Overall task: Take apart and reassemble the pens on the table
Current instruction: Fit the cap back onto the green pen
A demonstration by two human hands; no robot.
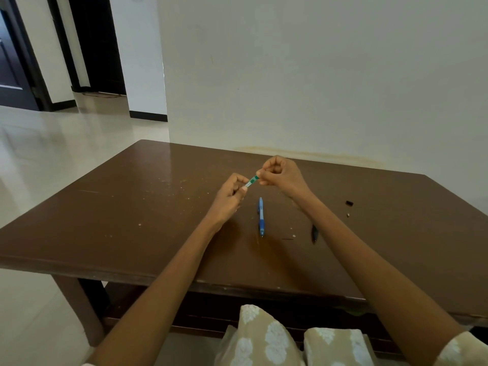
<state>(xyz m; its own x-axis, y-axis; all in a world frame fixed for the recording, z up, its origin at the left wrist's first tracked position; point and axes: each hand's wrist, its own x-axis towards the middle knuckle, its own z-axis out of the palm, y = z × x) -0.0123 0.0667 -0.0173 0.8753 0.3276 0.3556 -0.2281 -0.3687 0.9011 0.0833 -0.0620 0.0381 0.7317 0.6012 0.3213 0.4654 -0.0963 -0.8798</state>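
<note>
Above the brown table (132, 207) I hold a green and white pen (251, 180) between both hands. My left hand (231, 196) pinches its lower left end, and my right hand (280, 174) pinches its upper right end. Only a short middle stretch of this pen shows between my fingers. A blue and white pen (261, 216) lies on the table just below my hands, pointing toward me. A black pen (314, 233) lies to its right, partly hidden by my right forearm.
Two small black bits (349, 203) lie on the table at the right. A thin dark sliver (287, 239) rests between the blue and black pens. The table's back edge meets a white wall. My knees in patterned cloth (264, 339) sit below the front edge.
</note>
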